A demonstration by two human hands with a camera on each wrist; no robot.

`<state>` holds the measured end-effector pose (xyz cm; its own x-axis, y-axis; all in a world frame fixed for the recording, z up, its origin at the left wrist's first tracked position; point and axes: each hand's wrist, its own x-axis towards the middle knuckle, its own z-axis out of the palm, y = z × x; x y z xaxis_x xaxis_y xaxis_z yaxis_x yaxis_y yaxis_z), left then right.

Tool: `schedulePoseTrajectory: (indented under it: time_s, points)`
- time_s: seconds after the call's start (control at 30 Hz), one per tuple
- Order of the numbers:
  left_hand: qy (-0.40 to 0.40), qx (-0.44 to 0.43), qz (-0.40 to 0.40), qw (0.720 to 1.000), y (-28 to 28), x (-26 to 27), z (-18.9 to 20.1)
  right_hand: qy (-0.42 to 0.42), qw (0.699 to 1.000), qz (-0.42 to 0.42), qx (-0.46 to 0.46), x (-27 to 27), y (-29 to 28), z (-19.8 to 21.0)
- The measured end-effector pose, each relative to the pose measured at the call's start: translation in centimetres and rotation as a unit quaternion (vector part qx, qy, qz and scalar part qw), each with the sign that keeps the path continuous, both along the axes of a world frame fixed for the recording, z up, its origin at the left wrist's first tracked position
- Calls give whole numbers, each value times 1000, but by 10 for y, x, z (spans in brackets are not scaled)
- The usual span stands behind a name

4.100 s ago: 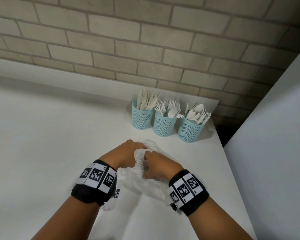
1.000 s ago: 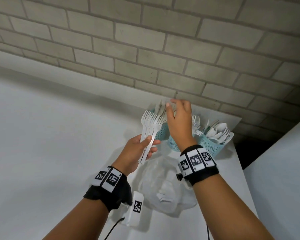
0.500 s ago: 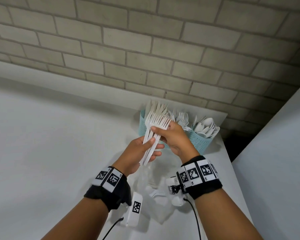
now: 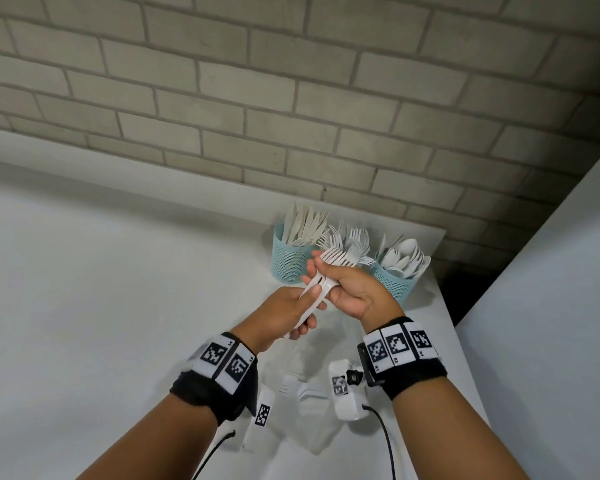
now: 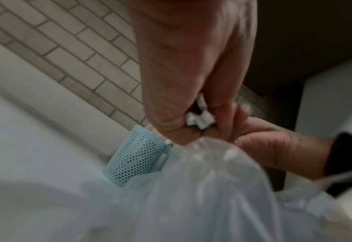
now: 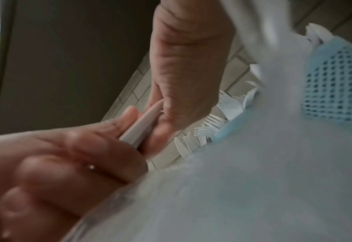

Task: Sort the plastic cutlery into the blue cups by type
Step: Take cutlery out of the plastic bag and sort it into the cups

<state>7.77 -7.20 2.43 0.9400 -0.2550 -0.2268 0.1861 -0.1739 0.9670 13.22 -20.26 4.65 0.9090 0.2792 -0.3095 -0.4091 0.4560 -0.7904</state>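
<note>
Pointing up and to the right, toward the cups, a bundle of white forks (image 4: 321, 284) is lying with its long axis diagonal, above the table. The left hand (image 4: 284, 315) is curling around the handles and the right hand (image 4: 352, 289) is gripping the bundle just under the tines. Three blue cups (image 4: 291, 259) are standing close behind, near the table's far right corner (image 4: 442, 232), beside the brick wall (image 4: 291, 98). Wide free surface is lying to the left. A clear plastic bag (image 4: 312, 393) is resting under the wrists.

Middle blue cup (image 4: 364, 263) hidden behind right hand (image 4: 355, 292) — wrist views blurred, plastic bag (image 5: 202, 196) smeared
</note>
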Motion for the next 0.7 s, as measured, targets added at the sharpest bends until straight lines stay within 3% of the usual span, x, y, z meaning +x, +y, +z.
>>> schedulePoseTrajectory:
  time_s: [0.1,0.17,0.27,0.33,0.43,0.57,0.7]
  points:
    - [-94,134,68,984,-3,1,-5,-39,989,-118,-83,12,-10,10]
    - [-133,203,86,966,0,0,-7,-82,965,-230,-93,25,-24,19]
    - [-175,312,26,934,6,0,-9,-159,912,-379,0,38,-39,34]
    - [-187,358,-30,914,7,0,-11,-211,879,-427,-1,44,-42,40]
    - [-186,379,-50,905,10,1,-14,-250,861,-443,-33,49,-39,42]
    - [-151,374,-45,914,12,3,-16,-245,866,-428,-82,61,-32,32]
    - [-118,365,-51,922,16,5,-17,-269,846,-377,-264,72,-27,8]
